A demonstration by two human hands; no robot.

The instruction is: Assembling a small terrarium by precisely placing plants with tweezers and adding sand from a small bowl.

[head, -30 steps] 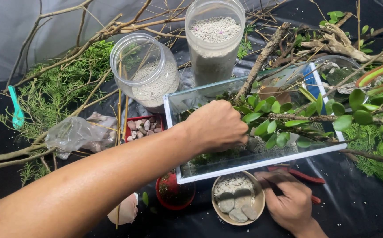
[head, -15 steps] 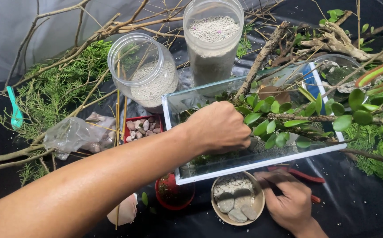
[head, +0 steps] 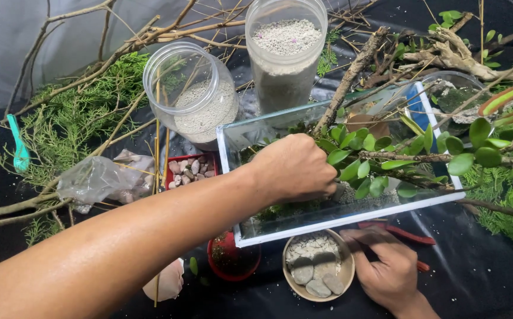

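Left hand [head: 295, 168] grips a leafy twig [head: 380, 156] inside the glass tank [head: 351, 215]. The twig looks light, stiff (leaves fragile), best held by stem. Right hand [head: 386, 269] lies flat by the bowl [head: 318, 272]

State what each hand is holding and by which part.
The left hand is inside the glass tank by the leafy branch; its fingers are hidden, so any hold cannot be told. The right hand rests beside the bowl of stones, grasping nothing visible.

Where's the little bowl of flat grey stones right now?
In the head view, the tan bowl of stones sits low and centre, just in front of the glass tank, between the red pot and the right hand.
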